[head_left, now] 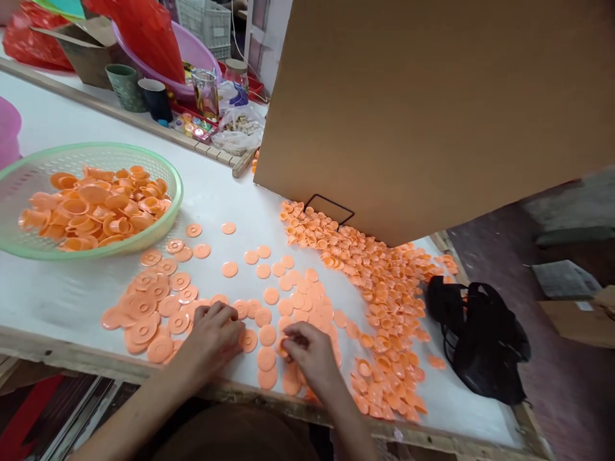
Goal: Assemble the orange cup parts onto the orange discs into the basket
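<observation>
Small orange plastic saucers, toy-sized, lie spread over the white table. My left hand (pixel 218 334) is curled down at the right edge of a heap of ringed saucers (pixel 145 306). Its fingertips are partly hidden, so whatever they hold does not show; one ringed saucer (pixel 248 340) lies right beside them. With thumb and fingers pinched, my right hand (pixel 311 351) grips the edge of a saucer (pixel 282 346). Between the hands runs a short column of smooth-faced saucers (pixel 267 358). More smooth saucers (pixel 307 301) are massed just beyond my right hand.
A green basket (pixel 179 192) of orange toy cups (pixel 103 208) stands at the left. Many small orange cup-like pieces (pixel 384 301) pile up along the right, below a large cardboard box (pixel 423 115). A black bag (pixel 485 339) sits at the right edge. Mugs (pixel 125 88) stand behind a wooden strip.
</observation>
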### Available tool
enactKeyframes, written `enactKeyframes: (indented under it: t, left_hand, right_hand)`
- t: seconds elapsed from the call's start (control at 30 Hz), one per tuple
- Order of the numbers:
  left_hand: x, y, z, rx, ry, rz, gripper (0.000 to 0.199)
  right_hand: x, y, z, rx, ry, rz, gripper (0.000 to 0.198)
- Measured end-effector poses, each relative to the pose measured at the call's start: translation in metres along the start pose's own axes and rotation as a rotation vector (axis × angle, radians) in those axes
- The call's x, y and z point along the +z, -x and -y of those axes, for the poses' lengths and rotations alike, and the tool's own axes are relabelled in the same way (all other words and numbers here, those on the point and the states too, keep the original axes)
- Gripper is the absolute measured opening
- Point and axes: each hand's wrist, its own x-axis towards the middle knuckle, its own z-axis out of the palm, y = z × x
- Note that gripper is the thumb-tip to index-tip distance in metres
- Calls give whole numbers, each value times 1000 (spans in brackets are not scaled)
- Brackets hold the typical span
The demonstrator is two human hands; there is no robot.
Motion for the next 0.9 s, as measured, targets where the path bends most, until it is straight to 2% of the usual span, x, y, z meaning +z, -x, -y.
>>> enactKeyframes:
  t: [0.1,0.2,0.3,0.4,0.53,0.63,0.77,0.9]
  left_hand:
    - [11,0,-10,-5,43,18,3]
    - [14,1,-10,7,76,-13,8]
    - [9,1,-9,14,102,-1,20]
    - [3,0,-11,-42,198,42,19]
    - [7,-7,-21,-355,468,173,19]
    - [16,-12,-27,-529,521,209,16]
    - [25,-10,-23,-525,535,152,22]
    - [32,-9,-22,-473,514,151,25]
  right_hand:
    - [42,-13,7,-81,107,31,5]
    - [62,-16,1,-143,254,7,11]
    - [67,-15,-3,-156,335,-12,12]
    - [68,-13,-2,-180,412,-20,13]
    - [71,-11,2,-225,492,-26,14]
    - [71,-10,5,-227,531,-32,13]
    - [74,-9,-1,-217,494,-43,10]
    - [84,-9,-10,-152,305,-57,8]
